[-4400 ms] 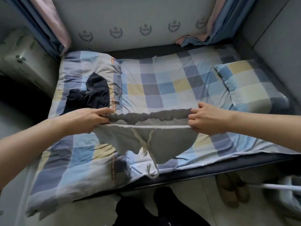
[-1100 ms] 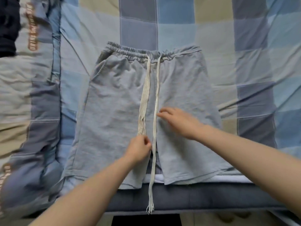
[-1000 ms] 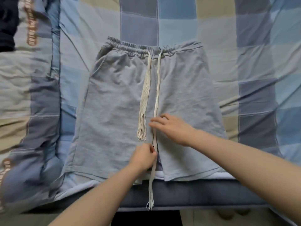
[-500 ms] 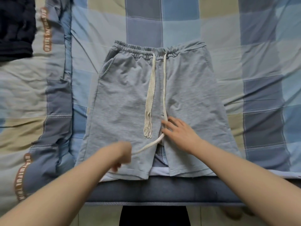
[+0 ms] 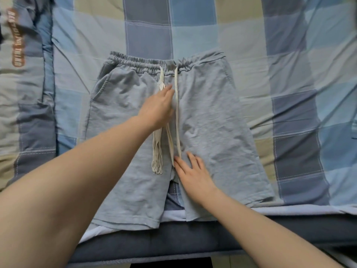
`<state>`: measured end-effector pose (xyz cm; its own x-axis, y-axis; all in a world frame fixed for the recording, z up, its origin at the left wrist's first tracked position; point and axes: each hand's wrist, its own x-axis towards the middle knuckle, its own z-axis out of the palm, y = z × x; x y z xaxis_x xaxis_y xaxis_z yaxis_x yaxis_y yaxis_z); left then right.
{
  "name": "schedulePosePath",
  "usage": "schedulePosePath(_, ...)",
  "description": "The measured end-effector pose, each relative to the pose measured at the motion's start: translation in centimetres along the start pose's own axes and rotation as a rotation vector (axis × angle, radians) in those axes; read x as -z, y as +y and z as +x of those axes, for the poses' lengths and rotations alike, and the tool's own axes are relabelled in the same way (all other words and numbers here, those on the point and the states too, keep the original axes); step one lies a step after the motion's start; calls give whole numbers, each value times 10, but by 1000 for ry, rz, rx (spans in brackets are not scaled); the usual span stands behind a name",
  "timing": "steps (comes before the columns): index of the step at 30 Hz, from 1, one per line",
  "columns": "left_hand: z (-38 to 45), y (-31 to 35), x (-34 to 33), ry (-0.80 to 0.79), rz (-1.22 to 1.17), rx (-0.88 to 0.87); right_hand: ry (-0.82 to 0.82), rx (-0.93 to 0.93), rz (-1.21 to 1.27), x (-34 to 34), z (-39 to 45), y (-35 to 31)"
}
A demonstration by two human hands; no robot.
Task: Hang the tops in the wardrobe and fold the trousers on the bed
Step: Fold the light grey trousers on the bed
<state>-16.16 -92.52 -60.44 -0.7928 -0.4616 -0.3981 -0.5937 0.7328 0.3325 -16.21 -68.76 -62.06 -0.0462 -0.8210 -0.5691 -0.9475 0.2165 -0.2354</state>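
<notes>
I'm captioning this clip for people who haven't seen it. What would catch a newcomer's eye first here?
First, the pale grey drawstring shorts spread flat in the middle of the blue, grey and beige checked quilt, hems at the bed's near edge. Next, two bare hands on them: the left hand lies flat over the cream drawstring cords below the waistband, and the right hand presses near the crotch seam.

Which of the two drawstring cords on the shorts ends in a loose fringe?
The left cord, under the left hand. Its end splits into a hanging fringe of threads; the right cord runs as one plain strip down to the right hand.
</notes>
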Motion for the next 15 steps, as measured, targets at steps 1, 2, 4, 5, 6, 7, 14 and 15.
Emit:
schedulePosePath(1, 3, -1, -4, -24, 36, -17, -19, -16, 23, -1, -1, -2)
schedulePosePath(2, 7, -4, -6, -51, 62, -28, -35, -25, 46, -3, -2, -5)
schedulePosePath(4, 13, -8, -6, -112, 89, -28, -35, -12, 109, -3, -8, -8)
schedulePosePath(5, 14, -10, -4, -131, 101, -20, -11, 11, 152, -2, -12, -7)
schedulePosePath(6, 16, -12, -2, -134, 113, -7, 26, 34, 189, -1, -17, -4)
schedulePosePath(7, 16, -13, 0, -123, 127, 12, 70, 30, 225, 0, -24, 3)
schedulePosePath(14, -23, 19, -17, 52, -18, -71, 244, -766, 414, -2, -75, 114)
schedulePosePath(15, -33, 28, -27, 39, -101, -99, 222, -844, 461, -6, -80, 124)
